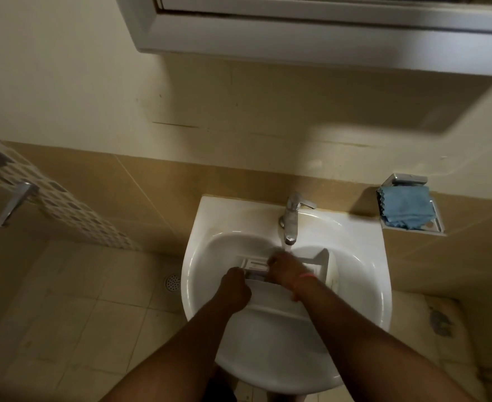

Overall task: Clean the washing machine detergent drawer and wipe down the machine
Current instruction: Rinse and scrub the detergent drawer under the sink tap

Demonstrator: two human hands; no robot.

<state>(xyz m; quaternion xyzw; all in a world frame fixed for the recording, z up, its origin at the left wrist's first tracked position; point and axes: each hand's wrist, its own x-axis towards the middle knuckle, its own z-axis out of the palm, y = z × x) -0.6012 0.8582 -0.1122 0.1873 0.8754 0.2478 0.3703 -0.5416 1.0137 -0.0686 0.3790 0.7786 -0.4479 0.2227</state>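
I am looking down at a white washbasin (363, 256) where the washing machine's detergent drawer (324, 265) lies across the bowl, under the chrome tap (291, 219). My left hand (236, 287) is curled into a grip at the drawer's near left edge, steadying it. My right hand (286, 269) rests over the middle compartments, fingers bent down into them; whether it holds anything I cannot tell. The drawer looks like light, rigid white plastic, and I judge it will be slippery when wet and may flex or crack at its thin dividers. The firmest hold is probably its thick outer walls and front panel, not the inner ribs. A folded blue cloth (404, 206) sits in a wall-mounted holder (407, 179) to the right, well apart from the basin.
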